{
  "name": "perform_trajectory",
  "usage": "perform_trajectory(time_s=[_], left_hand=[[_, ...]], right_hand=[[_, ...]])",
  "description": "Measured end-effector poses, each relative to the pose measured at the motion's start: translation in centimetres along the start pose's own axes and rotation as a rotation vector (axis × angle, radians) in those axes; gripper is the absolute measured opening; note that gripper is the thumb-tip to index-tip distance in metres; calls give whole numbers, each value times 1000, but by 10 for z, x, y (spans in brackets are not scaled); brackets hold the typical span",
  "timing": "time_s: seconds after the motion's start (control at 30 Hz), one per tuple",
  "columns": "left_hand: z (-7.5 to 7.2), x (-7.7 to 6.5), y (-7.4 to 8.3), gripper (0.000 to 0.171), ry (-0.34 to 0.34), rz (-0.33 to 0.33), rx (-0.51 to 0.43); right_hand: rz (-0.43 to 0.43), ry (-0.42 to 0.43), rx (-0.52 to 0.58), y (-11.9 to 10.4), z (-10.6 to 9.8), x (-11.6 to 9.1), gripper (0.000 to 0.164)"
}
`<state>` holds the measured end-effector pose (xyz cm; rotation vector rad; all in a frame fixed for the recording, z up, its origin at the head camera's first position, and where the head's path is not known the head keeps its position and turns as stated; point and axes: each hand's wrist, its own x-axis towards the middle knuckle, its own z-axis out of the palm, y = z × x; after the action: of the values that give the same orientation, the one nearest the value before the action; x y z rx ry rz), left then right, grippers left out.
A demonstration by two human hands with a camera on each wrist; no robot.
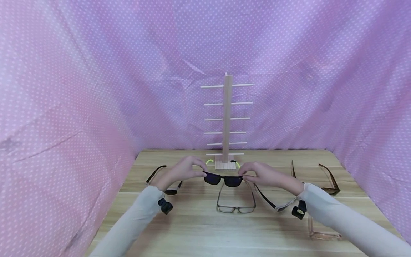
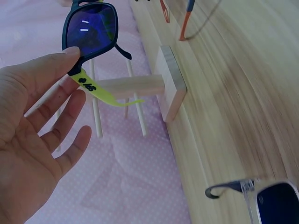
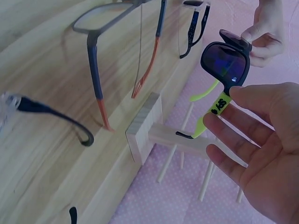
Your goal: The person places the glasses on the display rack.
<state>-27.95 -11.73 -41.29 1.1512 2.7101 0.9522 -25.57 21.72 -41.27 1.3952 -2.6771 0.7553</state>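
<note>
Both hands hold one pair of sunglasses (image 1: 233, 181) with a black front, dark lenses and yellow-green temples, raised above the table. My left hand (image 1: 184, 169) pinches its left hinge corner between thumb and forefinger; in the left wrist view the other fingers are spread loosely behind the yellow temple (image 2: 100, 92). My right hand (image 1: 261, 174) pinches the opposite corner, its thumb on the frame and fingers behind the temple (image 3: 216, 106). Behind them stands a wooden display rack (image 1: 227, 117) with several pairs of white rods, its square base at the table's back. No glasses hang on it.
Clear grey eyeglasses (image 1: 238, 210) lie in front of the held pair. Dark sunglasses (image 1: 171, 192) lie under the left arm. Others lie to the right: a clear-framed pair (image 1: 282, 207), a tortoiseshell pair (image 1: 330, 191) and a pinkish pair (image 1: 325, 235). Dotted pink cloth (image 1: 160, 71) surrounds the wooden table (image 1: 205, 235).
</note>
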Motion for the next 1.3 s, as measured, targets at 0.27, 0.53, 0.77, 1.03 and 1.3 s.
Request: perform_trajectory(time_s=[0.27,0.53,0.77,1.03,1.3], left_hand=[[5,10,5,5,46,-7,-19],[9,19,5,9,77,-1,-44],[12,27,2,9,107,12,-48],[17,35,-5,9,140,6,-62],[22,40,-11,10,196,-16,-103]], right_hand=[[8,31,-36,5,-12,-5,17],[11,73,-74,8,-19,-8,18],[39,101,-74,18,-18,-8,16],[21,152,-27,29,-15,-4,14],[45,180,-52,40,-10,2,12]])
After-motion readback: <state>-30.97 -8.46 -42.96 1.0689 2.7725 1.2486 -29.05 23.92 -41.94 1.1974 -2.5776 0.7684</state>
